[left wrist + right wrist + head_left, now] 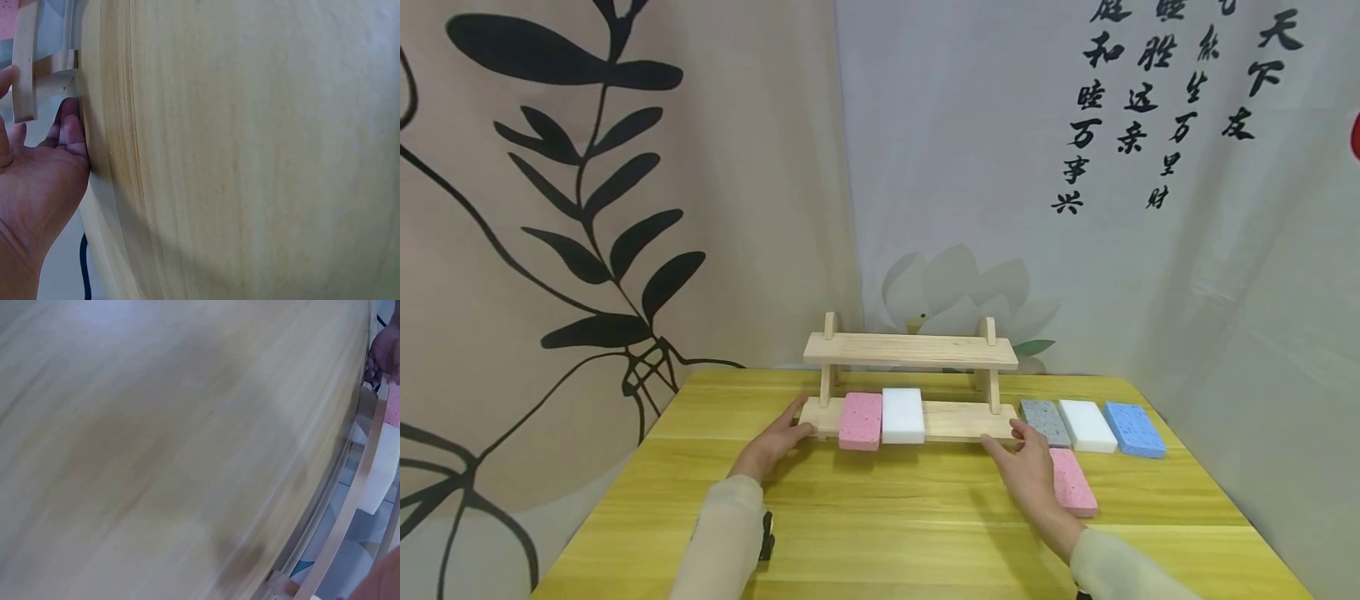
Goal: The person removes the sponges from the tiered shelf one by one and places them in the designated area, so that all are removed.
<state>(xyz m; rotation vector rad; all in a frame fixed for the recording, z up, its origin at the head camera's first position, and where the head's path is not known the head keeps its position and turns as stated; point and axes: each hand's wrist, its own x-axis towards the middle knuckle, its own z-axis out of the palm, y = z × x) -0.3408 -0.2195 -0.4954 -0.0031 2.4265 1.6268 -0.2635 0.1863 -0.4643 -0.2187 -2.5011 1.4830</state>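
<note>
A two-tier wooden shelf rack [910, 350] stands toward the back of the table. My left hand [775, 442] holds the left end of its lower board, thumb in front and the other fingers past the end. At the opposite end, my right hand [1030, 471] grips the board's corner between thumb and fingers. On the lower board a speckled pink sponge [861, 421] and a white sponge [903, 416] lie side by side, left of its middle. In the left wrist view the wooden board end [25, 62] passes between thumb and fingers.
Right of the rack, a grey sponge [1045, 423], another white sponge [1087, 426] and a blue sponge [1135, 430] form a row on the wooden table [880, 533]. Partly behind my right hand lies a second pink sponge [1075, 483]. A printed curtain [760, 208] hangs behind the table.
</note>
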